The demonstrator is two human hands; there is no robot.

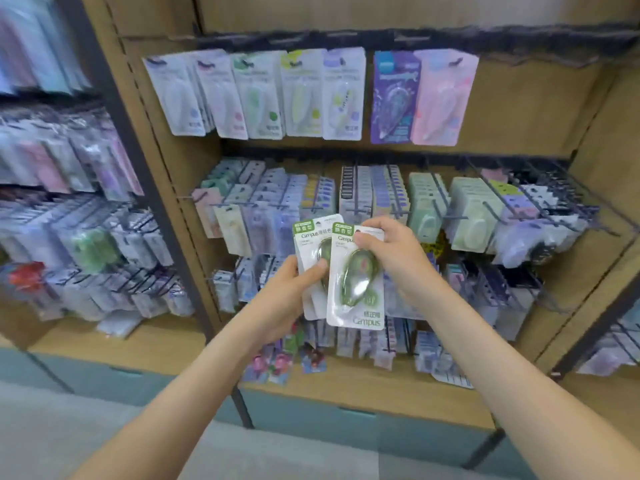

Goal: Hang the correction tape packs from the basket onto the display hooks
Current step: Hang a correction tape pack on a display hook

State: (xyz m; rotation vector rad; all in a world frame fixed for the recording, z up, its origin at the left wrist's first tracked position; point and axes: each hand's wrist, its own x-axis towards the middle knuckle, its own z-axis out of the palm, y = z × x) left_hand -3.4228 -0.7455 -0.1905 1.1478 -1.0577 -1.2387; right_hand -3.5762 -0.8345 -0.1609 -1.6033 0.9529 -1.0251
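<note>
The front white card pack with a clear blister and a green correction tape inside (pixel 356 277) is held in front of the shelves, not yet on any hook. It overlaps a small stack of the same green and white packs (pixel 311 258) behind it; how many are in this stack I cannot tell. The right hand (pixel 388 251) pinches the top of the front pack near its hanging hole. The left hand (pixel 287 296) is closed around the stack from below, with the thumb on its face. I judge that the front pack is being separated for hanging, so the packs in the hands are left to do. The basket is not in view. Behind them, the dark metal display hooks (pixel 446 216) on the wooden shelf unit (pixel 519 109) already carry many pastel packs (pixel 474 216).
</note>
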